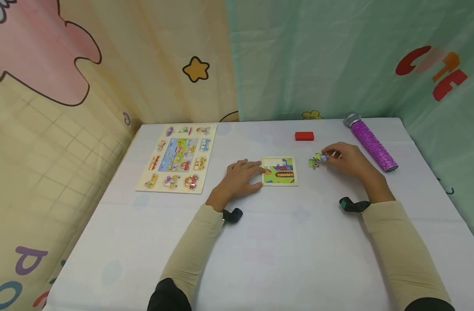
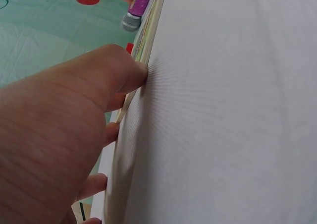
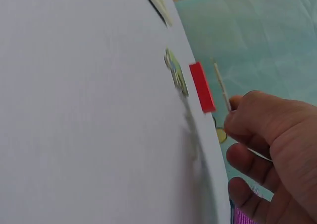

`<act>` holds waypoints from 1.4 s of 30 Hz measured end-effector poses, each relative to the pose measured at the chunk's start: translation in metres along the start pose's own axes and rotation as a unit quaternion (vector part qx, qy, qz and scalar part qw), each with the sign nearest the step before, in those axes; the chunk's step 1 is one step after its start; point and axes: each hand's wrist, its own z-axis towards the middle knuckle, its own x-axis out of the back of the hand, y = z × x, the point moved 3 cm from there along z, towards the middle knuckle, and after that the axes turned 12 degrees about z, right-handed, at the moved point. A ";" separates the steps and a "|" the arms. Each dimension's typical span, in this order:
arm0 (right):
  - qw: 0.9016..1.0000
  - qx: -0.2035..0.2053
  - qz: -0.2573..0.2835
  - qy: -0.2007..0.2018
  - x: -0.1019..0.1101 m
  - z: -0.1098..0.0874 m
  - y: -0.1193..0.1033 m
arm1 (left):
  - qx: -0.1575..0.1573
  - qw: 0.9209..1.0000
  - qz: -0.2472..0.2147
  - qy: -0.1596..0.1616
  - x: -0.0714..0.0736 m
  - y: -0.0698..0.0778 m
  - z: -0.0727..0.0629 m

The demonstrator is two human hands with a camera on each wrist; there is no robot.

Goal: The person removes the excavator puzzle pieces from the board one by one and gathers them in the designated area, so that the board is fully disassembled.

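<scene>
A small square puzzle board (image 1: 279,183) with a pale rim and a digger-like picture in green, yellow and blue lies mid-table. My left hand (image 1: 241,177) rests at its left side, fingers spread, the index finger over the picture and the thumb against the edge. To the right, my right hand (image 1: 346,160) pinches a thin puzzle piece (image 1: 320,157) between thumb and fingertips. In the right wrist view this piece (image 3: 222,84) is seen edge-on, above the table. Another green puzzle piece (image 1: 313,163) lies just below it, on the table.
A red block (image 1: 304,136) lies behind the pieces. At the right back is a purple glittery microphone (image 1: 374,144). A larger picture puzzle board (image 1: 143,181) lies on the left of the white table (image 1: 291,255). Curtains hang behind.
</scene>
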 end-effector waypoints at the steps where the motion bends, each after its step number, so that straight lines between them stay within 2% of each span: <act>1: 1.000 -0.012 -0.002 -0.006 0.004 -0.004 0.006 | 0.001 1.000 0.000 -0.002 0.000 0.000 0.000; 5: 0.999 -0.046 0.001 -0.019 0.010 -0.014 0.024 | 0.005 1.000 0.003 -0.006 0.000 -0.001 0.000; 10: 0.999 -0.029 0.015 -0.001 0.008 -0.019 0.031 | 0.003 1.000 0.001 -0.005 0.002 -0.002 0.000; 16: 0.999 -0.022 0.023 0.014 0.009 -0.019 0.032 | 0.003 1.000 0.002 -0.001 0.002 -0.002 0.001; 23: 1.000 -0.015 0.024 0.007 0.008 -0.022 0.031 | -0.001 1.000 -0.002 -0.003 0.001 -0.001 0.001; 33: 0.999 -0.027 0.026 0.006 0.004 -0.026 0.033 | -0.001 1.000 0.009 -0.004 -0.003 -0.001 0.000; 42: 1.000 -0.012 0.023 0.012 0.003 -0.025 0.035 | -0.001 1.000 0.002 -0.002 -0.004 -0.002 0.002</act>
